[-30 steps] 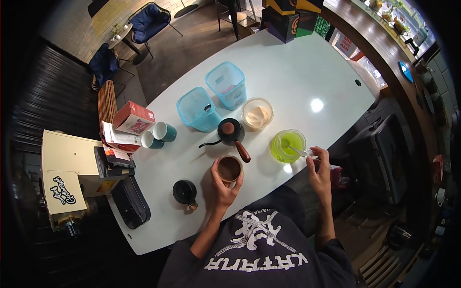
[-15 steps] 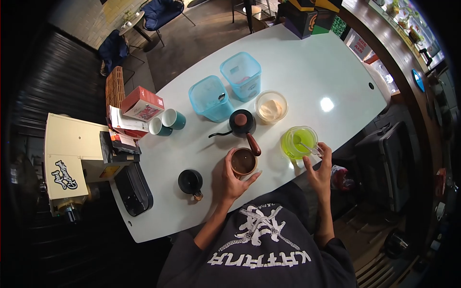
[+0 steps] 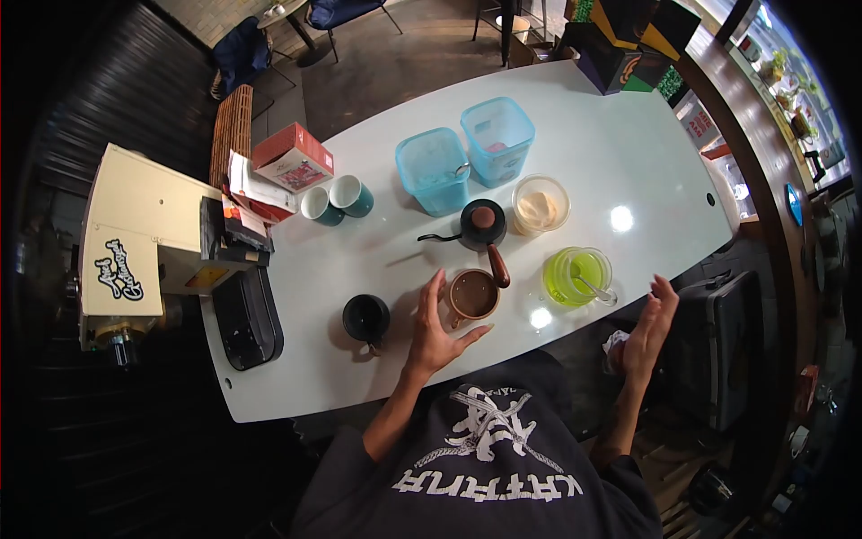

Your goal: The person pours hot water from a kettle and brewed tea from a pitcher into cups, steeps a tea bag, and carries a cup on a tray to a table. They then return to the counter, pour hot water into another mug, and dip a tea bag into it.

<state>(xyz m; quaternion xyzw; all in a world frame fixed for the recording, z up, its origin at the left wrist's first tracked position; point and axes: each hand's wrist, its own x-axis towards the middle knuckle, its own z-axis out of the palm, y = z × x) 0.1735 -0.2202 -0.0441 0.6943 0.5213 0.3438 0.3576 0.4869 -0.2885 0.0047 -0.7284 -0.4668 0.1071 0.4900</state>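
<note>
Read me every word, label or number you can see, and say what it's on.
"KATANA", in large white letters on the black T-shirt.
Smaller letters beyond it: unclear.
Looping black script on the cream-coloured, boxy machine: too stylised to read surely.
Red-and-white cardboard box: print too small.
White sign with red lettering: too blurred.
No readable numbers.

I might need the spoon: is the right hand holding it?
No, the spoon leans in the green jar, and the right hand is open, apart from it.
</note>
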